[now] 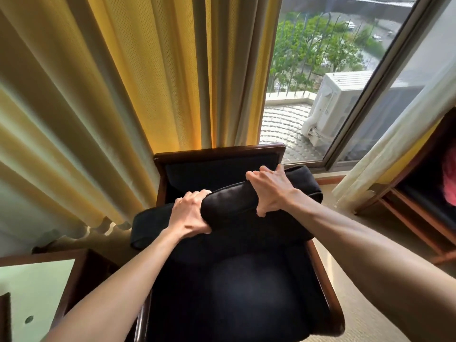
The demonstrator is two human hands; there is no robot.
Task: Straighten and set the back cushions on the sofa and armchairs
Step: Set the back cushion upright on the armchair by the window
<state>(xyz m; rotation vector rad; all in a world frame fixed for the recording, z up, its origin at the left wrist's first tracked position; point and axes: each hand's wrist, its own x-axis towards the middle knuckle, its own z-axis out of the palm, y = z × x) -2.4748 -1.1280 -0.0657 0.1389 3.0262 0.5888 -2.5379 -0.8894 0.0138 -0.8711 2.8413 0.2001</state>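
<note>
A black back cushion (pixel 232 213) hangs tilted above the armchair's seat, its right end higher and sticking out past the chair's right side. My left hand (pixel 191 213) grips its top edge left of the middle. My right hand (pixel 270 188) clamps the same edge further right, fingers over the far side. The armchair (pixel 217 154) has a dark wooden frame and a black padded backrest, which shows bare behind the cushion. Its black seat cushion (pixel 237 292) lies flat below my arms.
Yellow curtains (pixel 111 95) hang close behind and left of the chair. A large window (pixel 333 82) is at the right. A glass-topped wooden side table (pixel 42 280) stands at the lower left. Wooden furniture (pixel 419 213) stands at the right edge on beige carpet.
</note>
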